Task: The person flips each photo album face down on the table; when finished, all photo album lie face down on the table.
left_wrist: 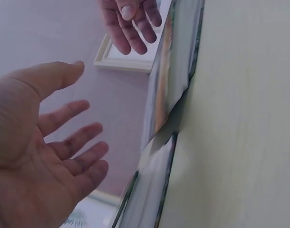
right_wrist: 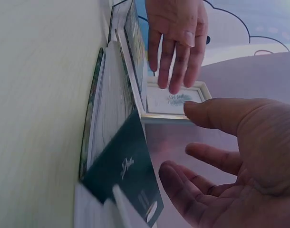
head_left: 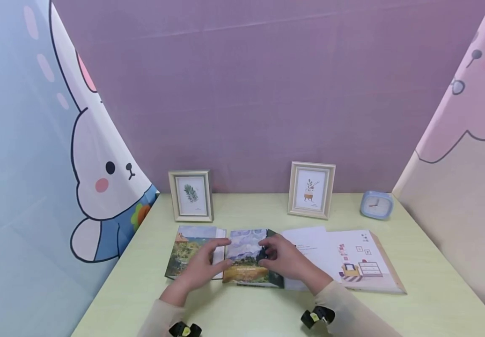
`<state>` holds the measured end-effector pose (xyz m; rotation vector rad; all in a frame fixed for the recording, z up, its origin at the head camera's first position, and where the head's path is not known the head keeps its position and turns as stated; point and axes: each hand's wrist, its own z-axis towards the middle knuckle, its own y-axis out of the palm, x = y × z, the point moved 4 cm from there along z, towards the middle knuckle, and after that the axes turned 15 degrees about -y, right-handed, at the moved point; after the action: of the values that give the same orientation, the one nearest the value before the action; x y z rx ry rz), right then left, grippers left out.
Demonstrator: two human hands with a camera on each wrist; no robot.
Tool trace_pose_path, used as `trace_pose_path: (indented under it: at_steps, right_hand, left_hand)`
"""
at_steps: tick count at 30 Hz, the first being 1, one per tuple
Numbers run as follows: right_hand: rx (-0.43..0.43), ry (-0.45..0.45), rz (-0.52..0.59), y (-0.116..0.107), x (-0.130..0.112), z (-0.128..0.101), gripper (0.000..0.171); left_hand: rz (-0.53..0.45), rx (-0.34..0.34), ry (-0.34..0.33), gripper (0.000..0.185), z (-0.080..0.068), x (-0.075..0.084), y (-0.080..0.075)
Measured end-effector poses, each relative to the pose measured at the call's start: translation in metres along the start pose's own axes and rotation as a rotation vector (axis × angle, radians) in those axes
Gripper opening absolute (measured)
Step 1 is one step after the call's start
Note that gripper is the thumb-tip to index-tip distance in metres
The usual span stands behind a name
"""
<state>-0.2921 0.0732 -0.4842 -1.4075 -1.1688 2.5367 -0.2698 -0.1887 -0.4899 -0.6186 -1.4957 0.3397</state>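
Note:
In the head view, a book with a painted landscape cover [head_left: 246,269] lies in the middle of the table. Over its left side is my left hand [head_left: 202,267], thumb and fingers spread and nothing held. My right hand [head_left: 286,257] is above its right side, fingers loosely bent with nothing in them. Both wrist views show the hands raised off the books. A dark green cover flap [right_wrist: 128,166] sticks out at the book's edge in the right wrist view. Left of it lies another painted-cover book [head_left: 189,245], partly behind my left hand. An open picture book [head_left: 364,264] lies to the right.
At the back of the pale table [head_left: 436,290] stand a leaf-print picture frame [head_left: 191,196], a potted-plant picture frame [head_left: 311,191] and a small blue clock [head_left: 376,205]. A purple cloth backdrop [head_left: 234,103] hangs behind, with printed cloths at both sides.

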Motion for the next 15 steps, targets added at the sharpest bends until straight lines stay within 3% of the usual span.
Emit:
trace_pose_path:
  at_steps: [9, 15]
  right_hand:
    - [-0.015, -0.020, 0.039, 0.020, -0.010, 0.013, 0.053]
    - [-0.024, -0.045, 0.022, 0.034, -0.016, 0.022, 0.054]
  left_hand:
    - [-0.033, 0.182, 0.065, 0.050, -0.010, -0.016, -0.037]
    - [-0.052, 0.278, 0.060, 0.048, -0.017, -0.035, -0.060]
